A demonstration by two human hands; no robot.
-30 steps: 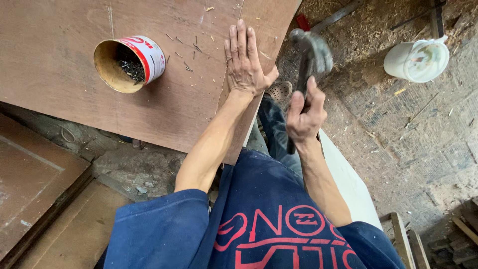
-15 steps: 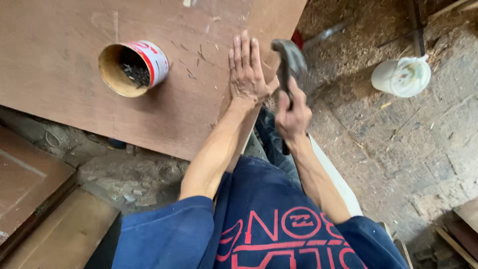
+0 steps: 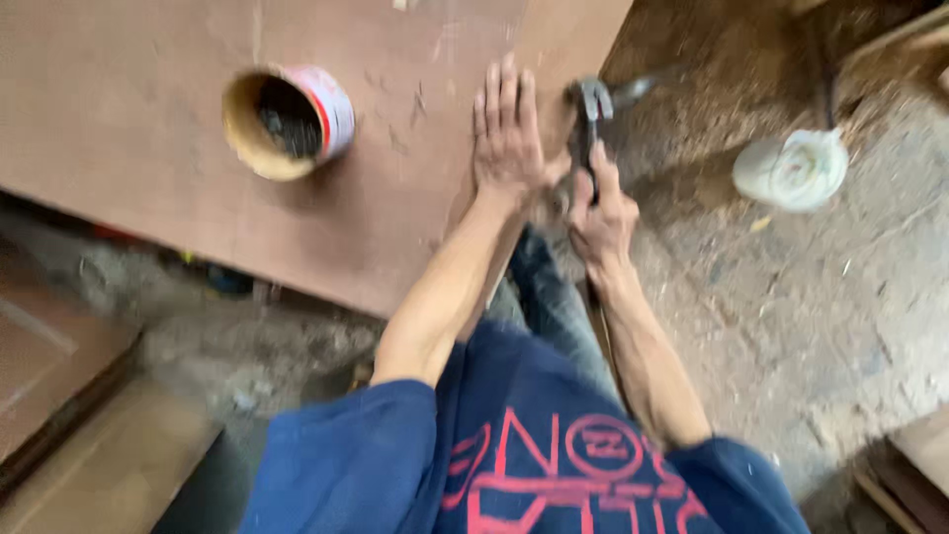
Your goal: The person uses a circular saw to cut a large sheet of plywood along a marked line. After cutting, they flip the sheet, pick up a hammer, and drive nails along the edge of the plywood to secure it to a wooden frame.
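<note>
**Hammer in your right, left hand flat on the board**

Your left hand [image 3: 508,133] is spread open, palm down, fingers straight and pressed flat on the brown plywood sheet [image 3: 178,227], close to its right edge. Your right hand [image 3: 601,213] sits just beside it, wrapped closed around the handle of a hammer [image 3: 591,124]. The metal head points up and away from you, right at the board's edge and just next to your left thumb. It's pretty blurry there, so you can't tell if the head is touching the wood.

Over to the left on the same sheet there's a round can [image 3: 289,121] with a red and white label, lying tipped so its open mouth faces you, with dark bits inside, too blurred to tell what they are. Well off to the right, on the dusty concrete floor [image 3: 791,326], sits a white bucket [image 3: 791,170]. You're in a blue shirt [image 3: 514,465] with red print, and more boards lie at the lower left.
</note>
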